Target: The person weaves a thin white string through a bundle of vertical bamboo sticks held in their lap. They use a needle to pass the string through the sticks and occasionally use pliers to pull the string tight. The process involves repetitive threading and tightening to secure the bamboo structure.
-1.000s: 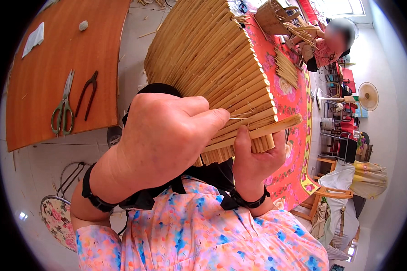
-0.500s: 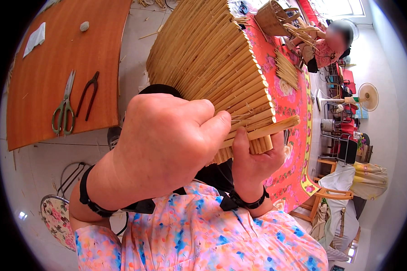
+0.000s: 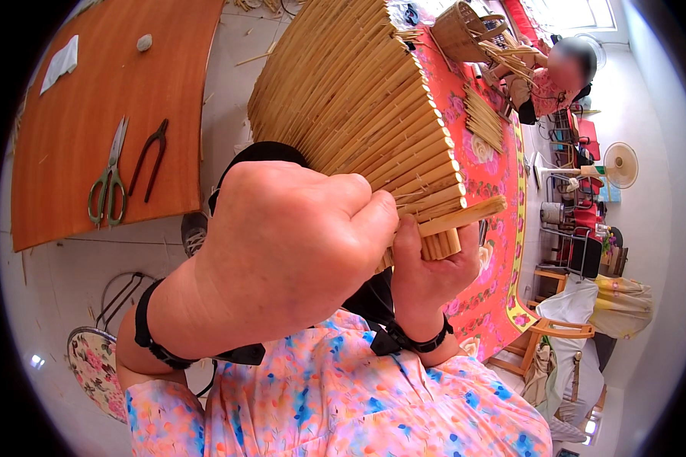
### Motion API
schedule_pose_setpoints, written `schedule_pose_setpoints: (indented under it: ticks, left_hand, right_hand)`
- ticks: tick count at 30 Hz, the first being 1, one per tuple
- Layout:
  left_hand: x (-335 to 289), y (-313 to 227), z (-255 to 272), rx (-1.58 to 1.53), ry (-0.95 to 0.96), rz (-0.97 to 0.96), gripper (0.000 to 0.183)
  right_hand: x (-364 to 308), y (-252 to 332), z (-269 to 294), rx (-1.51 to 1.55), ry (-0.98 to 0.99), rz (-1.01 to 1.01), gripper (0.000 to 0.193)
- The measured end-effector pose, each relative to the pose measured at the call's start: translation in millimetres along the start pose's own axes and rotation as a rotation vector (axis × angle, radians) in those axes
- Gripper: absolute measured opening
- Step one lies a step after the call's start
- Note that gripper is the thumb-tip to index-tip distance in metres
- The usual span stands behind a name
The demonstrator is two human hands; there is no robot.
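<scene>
A large mat of straw-coloured reed sticks (image 3: 351,99), bound side by side, stretches away in front of me. My left hand (image 3: 305,221) is closed in a fist at its near edge, thumb and index finger pinched together. Thin pale thread ends (image 3: 405,199) show beside those fingertips; what lies inside the pinch is hidden. Close by on the right, my right hand (image 3: 434,263) grips the last sticks, its thumb on top and its fingers curled underneath. One loose-looking reed stick (image 3: 465,215) juts out past the mat's cut ends, above the right hand.
On the left, a brown table (image 3: 68,190) carries green-handled scissors (image 3: 110,179), dark pliers (image 3: 149,160) and a white cloth (image 3: 61,65). A red flowered cloth (image 3: 503,251) lies to the right, with a stick bundle (image 3: 482,118). Beyond are a wicker basket (image 3: 465,32) and another person (image 3: 552,87).
My left hand has shifted slightly right, its pinched fingertips now close to the right thumb. The right hand keeps its grip in the same place.
</scene>
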State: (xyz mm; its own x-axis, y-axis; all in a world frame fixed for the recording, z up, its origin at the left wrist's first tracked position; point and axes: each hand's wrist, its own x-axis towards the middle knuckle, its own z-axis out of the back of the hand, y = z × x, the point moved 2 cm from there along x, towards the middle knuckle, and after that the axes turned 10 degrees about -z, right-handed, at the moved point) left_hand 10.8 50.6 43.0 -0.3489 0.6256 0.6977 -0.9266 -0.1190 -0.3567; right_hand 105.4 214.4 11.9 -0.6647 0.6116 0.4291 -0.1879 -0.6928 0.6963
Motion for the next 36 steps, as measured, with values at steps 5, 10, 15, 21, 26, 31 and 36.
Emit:
schedule_pose_setpoints:
  ticks: [5,10,15,21,26,31,36]
  left_hand:
    - [0.1,0.6,-1.0,0.0,0.003,0.006,0.023]
    - [-0.2,1.7,-2.3,-0.018,0.009,0.02,0.02]
    - [1.2,3.5,-2.9,-0.016,0.021,0.019,0.019]
    - [4.4,4.8,-4.0,-0.06,0.036,0.002,0.015]
    - [1.8,4.6,-9.3,-0.145,0.054,0.028,0.012]
    - [-5.3,3.7,-4.4,-0.191,0.1,0.096,0.015]
    - [-4.1,1.9,-6.8,-0.231,0.157,0.102,0.024]
  right_hand:
    - [0.1,-1.7,0.0,0.004,0.003,-0.009,0.028]
    - [-0.1,-7.2,-1.5,0.058,-0.004,0.008,0.029]
    - [0.3,-5.5,-1.1,0.053,0.008,0.009,0.028]
    - [-0.4,-7.6,-0.8,0.05,0.022,0.029,0.029]
    - [-1.7,-5.1,1.1,0.078,0.056,0.05,0.032]
    - [1.7,1.7,0.4,0.117,0.069,0.208,0.037]
    - [0.1,-2.7,1.8,0.161,0.077,0.193,0.037]
